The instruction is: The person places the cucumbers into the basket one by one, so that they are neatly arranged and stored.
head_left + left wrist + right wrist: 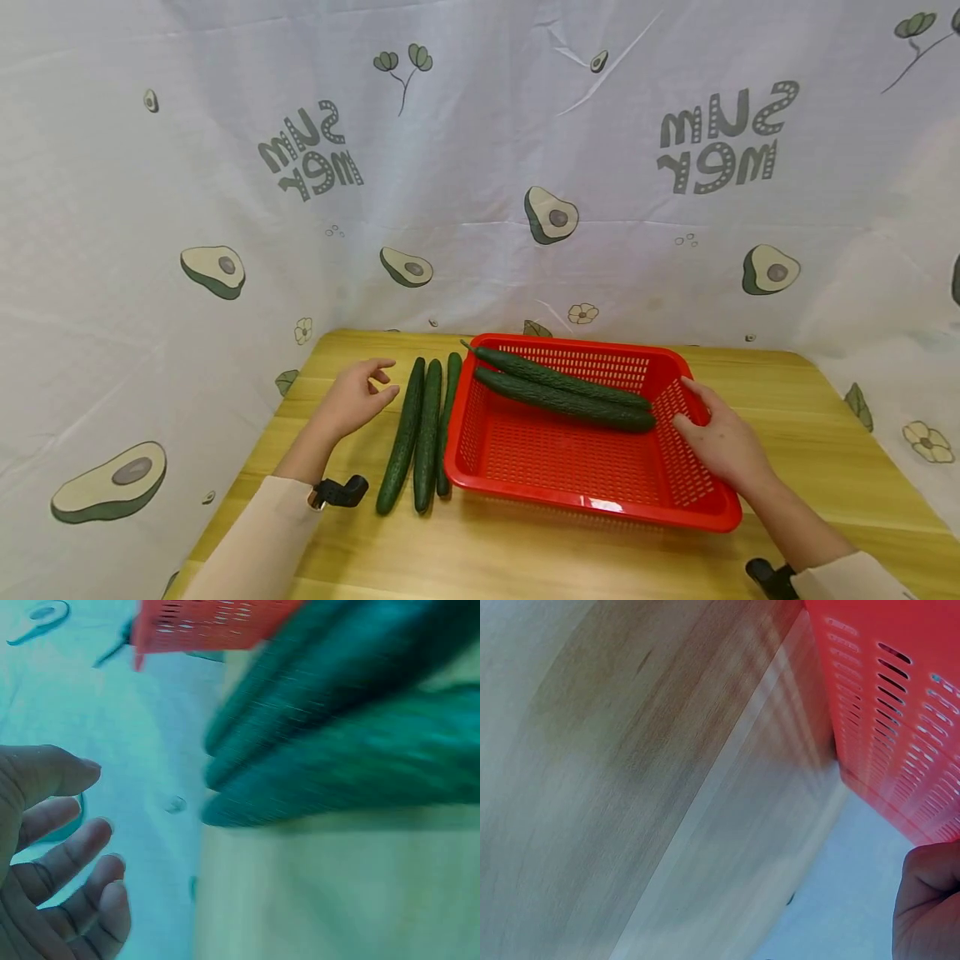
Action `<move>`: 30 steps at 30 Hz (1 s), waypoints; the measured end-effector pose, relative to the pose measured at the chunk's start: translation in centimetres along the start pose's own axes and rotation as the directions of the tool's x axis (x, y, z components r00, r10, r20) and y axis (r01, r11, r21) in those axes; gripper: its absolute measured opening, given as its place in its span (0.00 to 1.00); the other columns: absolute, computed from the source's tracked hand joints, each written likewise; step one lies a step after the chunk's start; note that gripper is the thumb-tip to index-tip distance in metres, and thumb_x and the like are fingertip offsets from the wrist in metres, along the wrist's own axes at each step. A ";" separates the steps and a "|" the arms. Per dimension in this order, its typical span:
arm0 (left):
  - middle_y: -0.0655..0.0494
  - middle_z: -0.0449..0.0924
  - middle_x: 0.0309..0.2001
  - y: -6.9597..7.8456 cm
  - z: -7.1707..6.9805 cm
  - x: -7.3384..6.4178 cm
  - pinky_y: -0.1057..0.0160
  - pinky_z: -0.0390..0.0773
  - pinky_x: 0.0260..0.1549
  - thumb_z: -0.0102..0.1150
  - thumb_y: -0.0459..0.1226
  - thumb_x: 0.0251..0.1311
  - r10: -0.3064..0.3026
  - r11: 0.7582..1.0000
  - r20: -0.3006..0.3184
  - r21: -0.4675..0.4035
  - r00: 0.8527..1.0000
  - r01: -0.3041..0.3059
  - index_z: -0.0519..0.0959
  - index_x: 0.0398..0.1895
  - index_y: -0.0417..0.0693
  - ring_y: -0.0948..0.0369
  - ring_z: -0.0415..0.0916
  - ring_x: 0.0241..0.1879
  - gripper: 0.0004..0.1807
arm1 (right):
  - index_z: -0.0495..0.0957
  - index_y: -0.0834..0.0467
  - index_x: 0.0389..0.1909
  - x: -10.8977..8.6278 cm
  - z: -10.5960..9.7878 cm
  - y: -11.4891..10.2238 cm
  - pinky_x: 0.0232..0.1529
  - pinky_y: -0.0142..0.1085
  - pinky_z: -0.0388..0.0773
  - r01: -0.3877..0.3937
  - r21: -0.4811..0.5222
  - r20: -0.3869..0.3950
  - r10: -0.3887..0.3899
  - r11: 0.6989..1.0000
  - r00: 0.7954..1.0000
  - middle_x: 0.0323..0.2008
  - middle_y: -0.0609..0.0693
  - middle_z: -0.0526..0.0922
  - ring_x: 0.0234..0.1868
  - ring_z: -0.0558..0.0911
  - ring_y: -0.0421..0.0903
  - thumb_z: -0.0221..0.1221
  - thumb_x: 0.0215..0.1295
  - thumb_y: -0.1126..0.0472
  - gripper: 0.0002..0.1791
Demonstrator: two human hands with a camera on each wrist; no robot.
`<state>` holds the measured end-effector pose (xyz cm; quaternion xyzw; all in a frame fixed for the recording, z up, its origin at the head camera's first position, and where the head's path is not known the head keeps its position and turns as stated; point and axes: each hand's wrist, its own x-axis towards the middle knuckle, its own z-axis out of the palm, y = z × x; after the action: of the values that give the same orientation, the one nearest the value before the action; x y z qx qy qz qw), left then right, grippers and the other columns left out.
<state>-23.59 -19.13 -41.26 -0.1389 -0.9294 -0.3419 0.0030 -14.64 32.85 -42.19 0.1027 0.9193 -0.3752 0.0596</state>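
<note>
"Red rectangular plastic basket (525,492) with slotted walls, sitting on the yellowish wood-grain table (772,417), and in the head view it carries two long, bumpy, dark-green cucumbers (565,400)!"

"How do they lie?"

"Side by side near the far wall, slanting across, and the farther one pokes its thin stem over the rim at the far left corner!"

"And outside the basket?"

"Three loose dark-green cucumbers (428,436), roughly parallel, just beside its left wall on the wood."

"Give me the hands!"

"Bare right hand (723,442) grips the basket's right rim, thumb and forefinger reaching in over the edge. Bare left hand (357,402) is released, hanging relaxed near the leftmost loose cucumber. Pale cream sleeves (255,542) on both arms, a black wrist device (343,492) on the left one, and behind it all a white cloth backdrop (465,150) printed with avocados, flowers and a mirrored 'Summer'."

"Over to the left wrist!"

"Blurry, but there it is: left hand holding nothing, fingers loosely curved, thumb apart from them. The loose cucumbers stretch away to its right, clear of the fingertips, and the basket's slotted wall shows up top."

"Right wrist?"

"The basket's outer wall takes the upper right, its lower edge down at the table! Only a bent part of the right hand shows, against that wall; from here I can't tell how every finger sits."
</note>
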 end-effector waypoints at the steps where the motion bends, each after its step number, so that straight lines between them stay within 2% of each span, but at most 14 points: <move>1: 0.38 0.83 0.53 -0.4 0.3 -0.4 0.55 0.83 0.36 0.62 0.39 0.72 -0.022 1.000 0.012 -0.004 1.000 0.022 0.74 0.72 0.40 0.53 0.82 0.40 0.28 | 0.40 0.57 0.85 0.0 0.0 0.0 0.31 0.43 0.87 -0.001 0.001 0.000 0.001 1.000 1.000 0.65 0.79 0.66 0.35 0.83 0.50 0.49 0.80 0.53 0.42; 6: 0.39 0.83 0.53 -1.3 2.2 -2.2 0.57 0.79 0.31 0.64 0.40 0.71 -0.115 0.993 0.066 -0.030 0.991 0.117 0.71 0.73 0.37 0.57 0.80 0.33 0.31 | 0.40 0.57 0.85 0.0 0.0 0.1 0.31 0.43 0.88 0.004 0.005 -0.004 -0.004 1.000 1.000 0.65 0.79 0.65 0.36 0.83 0.51 0.48 0.80 0.53 0.42; 12: 0.45 0.84 0.46 -1.3 3.8 -3.5 0.49 0.82 0.42 0.68 0.40 0.66 -0.156 0.987 0.118 -0.020 0.981 0.160 0.70 0.73 0.35 0.54 0.82 0.39 0.35 | 0.40 0.58 0.85 0.0 0.1 0.1 0.32 0.43 0.87 0.011 -0.003 -0.005 -0.011 1.000 1.000 0.65 0.79 0.65 0.36 0.83 0.51 0.48 0.80 0.53 0.42; 17: 0.49 0.84 0.40 -1.1 4.7 -3.9 0.48 0.82 0.44 0.67 0.38 0.66 -0.165 0.986 0.122 -0.017 0.979 0.169 0.69 0.73 0.32 0.57 0.81 0.36 0.35 | 0.40 0.58 0.85 0.1 0.0 0.0 0.32 0.43 0.87 0.004 -0.006 -0.001 -0.004 1.000 1.000 0.65 0.79 0.65 0.36 0.83 0.51 0.48 0.80 0.53 0.42; 25: 0.54 0.81 0.29 -0.6 5.6 -4.0 0.57 0.79 0.34 0.68 0.39 0.62 -0.191 0.982 0.108 0.026 0.976 0.190 0.68 0.72 0.30 0.61 0.75 0.26 0.38 | 0.40 0.58 0.85 0.1 0.0 -0.2 0.32 0.44 0.88 0.003 -0.002 0.007 -0.003 1.000 1.000 0.66 0.79 0.65 0.37 0.83 0.51 0.48 0.80 0.53 0.42; 30: 0.54 0.79 0.27 -0.4 5.9 -3.9 0.59 0.76 0.30 0.68 0.41 0.62 -0.220 0.975 0.097 0.049 0.971 0.216 0.68 0.73 0.33 0.60 0.73 0.24 0.38 | 0.40 0.58 0.85 0.0 -0.1 -0.2 0.32 0.44 0.88 0.002 0.006 0.006 -0.002 1.000 1.000 0.66 0.79 0.65 0.37 0.83 0.51 0.49 0.80 0.53 0.42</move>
<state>-19.38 -16.67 -46.38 -0.0531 -0.9443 -0.3150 -0.0793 -14.71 32.78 -42.03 0.1007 0.9182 -0.3783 0.0614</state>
